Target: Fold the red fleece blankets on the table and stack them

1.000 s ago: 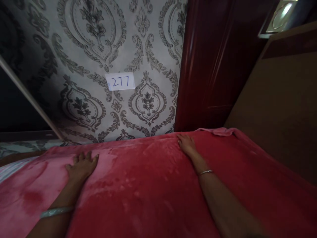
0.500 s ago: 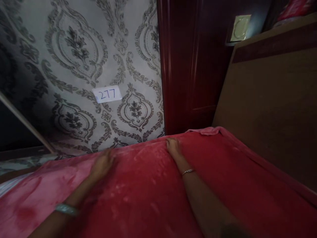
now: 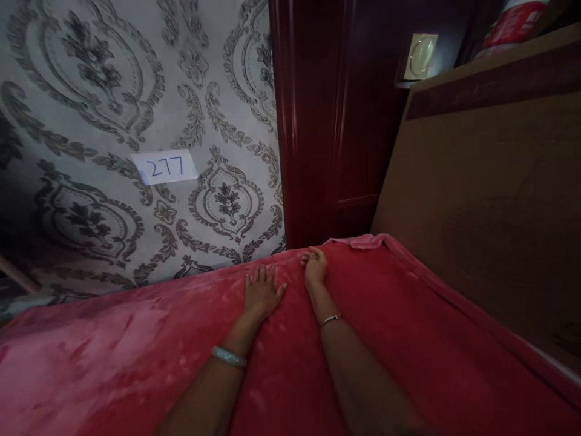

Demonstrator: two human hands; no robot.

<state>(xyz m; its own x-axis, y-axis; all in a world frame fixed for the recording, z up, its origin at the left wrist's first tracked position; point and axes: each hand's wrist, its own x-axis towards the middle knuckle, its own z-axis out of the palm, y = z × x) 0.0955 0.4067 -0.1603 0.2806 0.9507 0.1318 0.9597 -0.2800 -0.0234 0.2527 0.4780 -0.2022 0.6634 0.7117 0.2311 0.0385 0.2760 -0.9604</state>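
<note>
One stretch of red blanket now under both: left hand, shifted rightward, spread flat; right hand curled, grip unclear.

A person's left hand lies flat, fingers spread, on a red blanket near its far edge, beside the curled right hand. A paper marked 277 hangs on patterned wallpaper; a cardboard box lines the blanket's right edge.
</note>
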